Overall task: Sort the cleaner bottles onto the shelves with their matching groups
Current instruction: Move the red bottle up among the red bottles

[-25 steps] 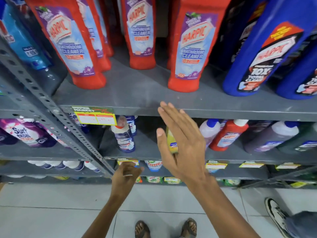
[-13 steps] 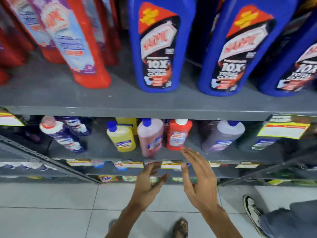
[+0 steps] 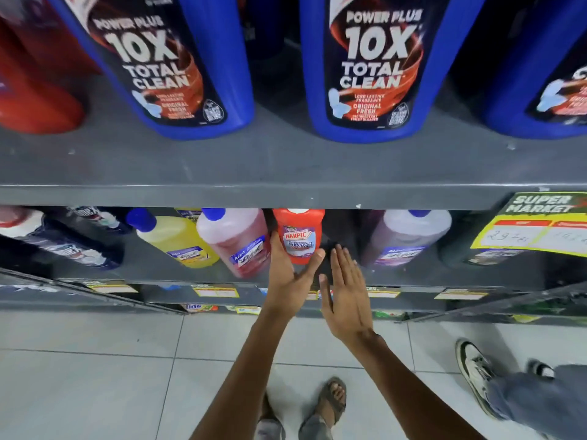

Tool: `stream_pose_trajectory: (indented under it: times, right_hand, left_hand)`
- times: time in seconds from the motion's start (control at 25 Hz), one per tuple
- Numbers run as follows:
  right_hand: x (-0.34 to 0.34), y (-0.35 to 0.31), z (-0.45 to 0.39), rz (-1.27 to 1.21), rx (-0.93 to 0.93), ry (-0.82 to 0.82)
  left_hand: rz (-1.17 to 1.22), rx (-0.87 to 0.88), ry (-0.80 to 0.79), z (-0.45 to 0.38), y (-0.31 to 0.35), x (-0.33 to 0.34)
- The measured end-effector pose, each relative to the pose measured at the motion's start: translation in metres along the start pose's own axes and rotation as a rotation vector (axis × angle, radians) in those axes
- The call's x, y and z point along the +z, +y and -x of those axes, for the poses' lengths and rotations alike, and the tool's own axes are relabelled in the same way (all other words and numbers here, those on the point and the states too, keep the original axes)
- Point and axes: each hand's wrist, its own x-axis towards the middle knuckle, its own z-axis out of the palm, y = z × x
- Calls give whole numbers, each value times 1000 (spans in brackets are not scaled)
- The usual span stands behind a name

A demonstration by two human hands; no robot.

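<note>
A small red Harpic bathroom cleaner bottle (image 3: 298,231) stands on the lower shelf (image 3: 143,265) between a pink bottle (image 3: 238,239) and a purple bottle (image 3: 403,236). My left hand (image 3: 287,277) wraps its base, fingers on the left side and thumb at the lower right. My right hand (image 3: 344,296) is flat and empty just right of the bottle. On the upper shelf (image 3: 286,166) stand big blue Harpic bottles (image 3: 378,68), with red bottles (image 3: 31,90) at the far left.
A yellow bottle (image 3: 178,239) and dark bottles (image 3: 60,246) fill the lower shelf's left part. A yellow price tag (image 3: 540,227) hangs from the upper shelf's edge. Another person's shoe and leg (image 3: 476,373) stand on the tiled floor at right.
The view has shifted right and closer to the shelves. Both hands rose from below the shelf edge; my left hand has closed around the small red bottle.
</note>
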Motion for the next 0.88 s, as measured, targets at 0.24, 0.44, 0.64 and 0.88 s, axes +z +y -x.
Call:
stream_pose_trajectory:
  times: [0.24,0.44,0.64,0.88]
  right_hand:
    - [16,3,0,119,13,9]
    - [15,4,0,105,30,-21]
    - [14,3,1,105,21,-20]
    - [-1,5,10,0,-84,-31]
  left_hand:
    - [53,20,109,-9,-8,6]
    - [18,-9,41,-10,-8,5]
    - [-2,-24,18,-8,-10,-6]
    - [50,-23,1,43,7,-45]
